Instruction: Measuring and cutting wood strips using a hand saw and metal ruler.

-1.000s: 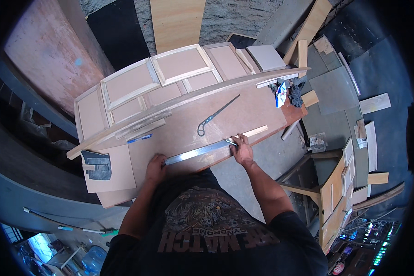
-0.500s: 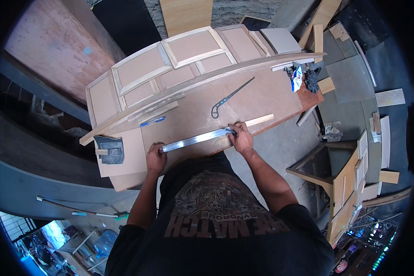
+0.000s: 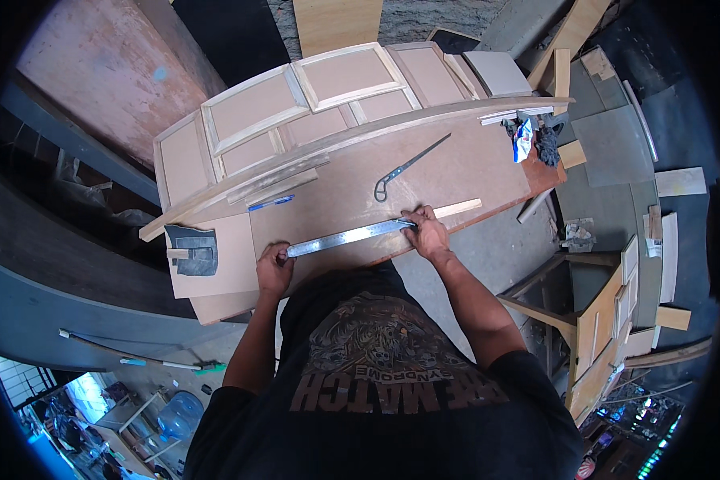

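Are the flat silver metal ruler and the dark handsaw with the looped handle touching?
Apart. The head view plainly shows a strip of bare brown tabletop between the ruler and the saw.

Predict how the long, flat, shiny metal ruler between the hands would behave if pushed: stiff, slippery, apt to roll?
The ruler is probably fairly stiff: it looks straight between the left hand and right hand. Its glossy face suggests it may slide easily on the brown board tabletop. Being flat, it seems unlikely to roll.
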The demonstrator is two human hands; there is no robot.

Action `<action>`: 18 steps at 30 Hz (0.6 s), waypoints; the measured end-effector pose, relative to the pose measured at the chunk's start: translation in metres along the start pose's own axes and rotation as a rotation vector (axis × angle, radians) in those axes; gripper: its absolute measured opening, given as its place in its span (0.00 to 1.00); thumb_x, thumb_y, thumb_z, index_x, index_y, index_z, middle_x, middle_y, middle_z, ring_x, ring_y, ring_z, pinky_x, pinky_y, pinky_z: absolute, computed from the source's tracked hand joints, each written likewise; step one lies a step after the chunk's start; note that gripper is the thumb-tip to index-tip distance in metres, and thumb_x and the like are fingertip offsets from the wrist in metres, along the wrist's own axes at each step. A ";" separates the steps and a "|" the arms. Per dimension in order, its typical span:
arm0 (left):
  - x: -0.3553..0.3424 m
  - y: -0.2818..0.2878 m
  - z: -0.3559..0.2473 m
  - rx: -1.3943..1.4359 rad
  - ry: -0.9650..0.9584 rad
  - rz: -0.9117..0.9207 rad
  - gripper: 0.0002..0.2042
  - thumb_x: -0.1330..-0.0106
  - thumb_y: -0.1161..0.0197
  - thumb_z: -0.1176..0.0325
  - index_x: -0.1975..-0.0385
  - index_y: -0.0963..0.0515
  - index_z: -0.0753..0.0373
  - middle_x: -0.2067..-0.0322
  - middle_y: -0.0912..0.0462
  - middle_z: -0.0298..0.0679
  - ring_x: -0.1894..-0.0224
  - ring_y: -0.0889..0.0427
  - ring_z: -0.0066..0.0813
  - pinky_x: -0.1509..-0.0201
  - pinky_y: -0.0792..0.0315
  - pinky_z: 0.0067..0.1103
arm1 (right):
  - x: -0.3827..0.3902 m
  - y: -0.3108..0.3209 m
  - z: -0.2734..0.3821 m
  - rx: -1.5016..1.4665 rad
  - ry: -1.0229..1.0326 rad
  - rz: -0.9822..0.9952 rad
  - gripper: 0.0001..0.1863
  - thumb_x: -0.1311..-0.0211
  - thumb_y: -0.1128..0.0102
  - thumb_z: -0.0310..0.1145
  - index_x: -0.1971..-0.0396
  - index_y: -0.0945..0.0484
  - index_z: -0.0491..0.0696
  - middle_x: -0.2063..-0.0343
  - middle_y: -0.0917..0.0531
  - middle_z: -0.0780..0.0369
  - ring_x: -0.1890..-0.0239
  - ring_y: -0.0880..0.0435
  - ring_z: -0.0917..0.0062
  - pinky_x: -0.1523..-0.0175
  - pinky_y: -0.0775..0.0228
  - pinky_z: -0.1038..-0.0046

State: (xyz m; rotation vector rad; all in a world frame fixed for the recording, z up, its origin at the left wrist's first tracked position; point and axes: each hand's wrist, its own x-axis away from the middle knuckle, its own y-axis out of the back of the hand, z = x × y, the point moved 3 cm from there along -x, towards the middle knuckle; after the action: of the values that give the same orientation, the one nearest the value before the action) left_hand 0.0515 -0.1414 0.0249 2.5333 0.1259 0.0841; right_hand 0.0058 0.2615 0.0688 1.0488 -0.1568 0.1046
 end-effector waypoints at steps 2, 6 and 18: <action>-0.001 0.000 -0.002 -0.006 -0.003 0.011 0.14 0.45 0.27 0.79 0.58 0.17 0.63 0.67 0.19 0.37 0.67 0.20 0.24 0.59 0.23 0.21 | 0.000 -0.001 -0.002 0.012 -0.006 0.008 0.22 0.45 0.26 0.31 0.48 0.15 0.58 0.51 0.22 0.62 0.50 0.17 0.63 0.47 0.23 0.62; 0.000 -0.002 0.004 0.089 0.085 -0.013 0.14 0.47 0.26 0.79 0.61 0.17 0.63 0.65 0.17 0.39 0.66 0.16 0.28 0.58 0.21 0.24 | 0.000 -0.004 -0.004 0.047 0.002 0.006 0.21 0.44 0.27 0.33 0.48 0.15 0.59 0.50 0.23 0.62 0.50 0.17 0.62 0.47 0.22 0.62; 0.000 -0.006 0.021 0.083 0.043 0.022 0.13 0.44 0.27 0.80 0.59 0.18 0.64 0.66 0.14 0.34 0.65 0.16 0.19 0.57 0.20 0.19 | 0.002 -0.004 -0.001 0.030 -0.013 -0.020 0.20 0.44 0.27 0.31 0.49 0.14 0.58 0.52 0.23 0.62 0.52 0.17 0.63 0.47 0.22 0.63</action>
State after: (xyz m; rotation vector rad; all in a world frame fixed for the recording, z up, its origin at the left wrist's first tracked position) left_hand 0.0529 -0.1483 0.0039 2.6173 0.1205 0.1447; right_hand 0.0083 0.2604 0.0653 1.0804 -0.1570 0.0827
